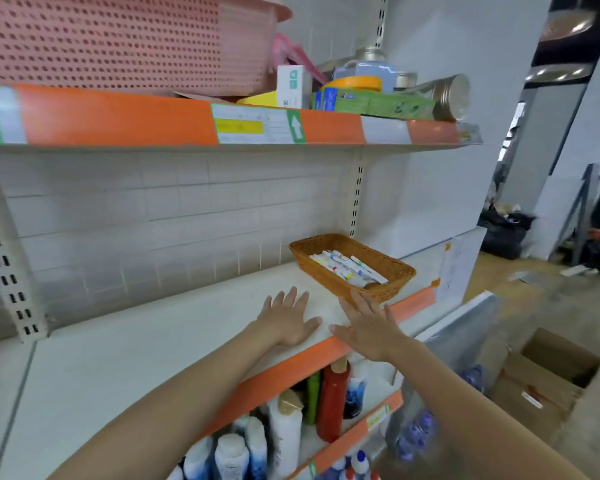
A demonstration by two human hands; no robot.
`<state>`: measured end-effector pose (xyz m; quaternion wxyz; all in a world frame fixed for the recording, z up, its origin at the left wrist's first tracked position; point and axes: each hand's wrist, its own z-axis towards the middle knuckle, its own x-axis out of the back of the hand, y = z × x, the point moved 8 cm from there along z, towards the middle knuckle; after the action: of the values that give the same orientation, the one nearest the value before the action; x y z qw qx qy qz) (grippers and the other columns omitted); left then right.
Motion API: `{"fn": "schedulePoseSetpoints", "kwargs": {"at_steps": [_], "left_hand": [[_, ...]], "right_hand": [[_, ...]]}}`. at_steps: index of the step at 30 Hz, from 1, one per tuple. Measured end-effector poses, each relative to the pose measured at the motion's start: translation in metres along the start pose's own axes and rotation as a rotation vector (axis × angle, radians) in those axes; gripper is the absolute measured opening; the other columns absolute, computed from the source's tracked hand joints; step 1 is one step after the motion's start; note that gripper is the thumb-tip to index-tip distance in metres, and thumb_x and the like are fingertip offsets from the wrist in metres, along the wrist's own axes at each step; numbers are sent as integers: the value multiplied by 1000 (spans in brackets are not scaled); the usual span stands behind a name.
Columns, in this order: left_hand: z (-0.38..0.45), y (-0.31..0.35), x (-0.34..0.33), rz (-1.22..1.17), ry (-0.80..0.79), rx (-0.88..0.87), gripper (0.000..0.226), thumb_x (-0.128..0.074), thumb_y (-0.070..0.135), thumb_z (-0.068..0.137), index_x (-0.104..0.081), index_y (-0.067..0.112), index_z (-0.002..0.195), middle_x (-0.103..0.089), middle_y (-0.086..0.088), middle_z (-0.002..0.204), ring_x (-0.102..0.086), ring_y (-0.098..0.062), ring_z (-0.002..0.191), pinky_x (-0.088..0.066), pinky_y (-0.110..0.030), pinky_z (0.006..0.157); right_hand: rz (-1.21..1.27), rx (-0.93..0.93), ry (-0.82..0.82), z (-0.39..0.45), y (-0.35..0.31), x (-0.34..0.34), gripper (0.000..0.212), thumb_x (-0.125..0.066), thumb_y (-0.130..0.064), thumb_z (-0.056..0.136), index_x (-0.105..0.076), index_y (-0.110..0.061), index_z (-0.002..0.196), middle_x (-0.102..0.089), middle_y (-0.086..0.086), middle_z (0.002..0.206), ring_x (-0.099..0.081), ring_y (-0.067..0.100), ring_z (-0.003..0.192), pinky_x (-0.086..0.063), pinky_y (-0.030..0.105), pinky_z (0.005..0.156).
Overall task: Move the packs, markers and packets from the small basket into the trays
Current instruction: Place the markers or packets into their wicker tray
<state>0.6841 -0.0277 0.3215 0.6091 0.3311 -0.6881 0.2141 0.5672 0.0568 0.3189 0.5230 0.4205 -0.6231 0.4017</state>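
A small brown wicker basket (pixel 392 271) stands at the right end of the middle white shelf (pixel 153 344). Inside it lie several white markers (pixel 347 268) with coloured marks. My left hand (pixel 288 318) rests flat on the shelf, fingers spread, a little to the left of the basket. My right hand (pixel 369 327) hovers over the shelf's orange front edge, fingers straight, its fingertips near the basket's front corner. Neither hand holds anything. No trays are in view.
The upper shelf carries a large pink perforated basket (pixel 125 39), boxes (pixel 293 86) and jars (pixel 447 97). Below the middle shelf stand bottles (pixel 331 400). An open cardboard box (pixel 551 379) sits on the floor at the right.
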Motion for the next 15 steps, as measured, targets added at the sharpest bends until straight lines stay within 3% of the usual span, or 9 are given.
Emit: {"fn": "schedulePoseSetpoints", "kwargs": {"at_steps": [8,15], "left_hand": [[57,83,22,-57,63,48,71,-19,56,100,4,16,154,10,-6,161,5,-26,148,2,-44,119],[102,104,22,-33,61,89,69,-19,53,101,0,14,154,5,-10,161,2,-29,148,-3,-42,120]], "right_hand": [[-8,70,46,27,94,26,69,-18,-59,99,4,-25,155,15,2,161,14,22,148,6,48,118],[43,140,50,56,132,29,67,-17,-58,99,2,-26,155,12,2,162,13,21,148,6,46,120]]}}
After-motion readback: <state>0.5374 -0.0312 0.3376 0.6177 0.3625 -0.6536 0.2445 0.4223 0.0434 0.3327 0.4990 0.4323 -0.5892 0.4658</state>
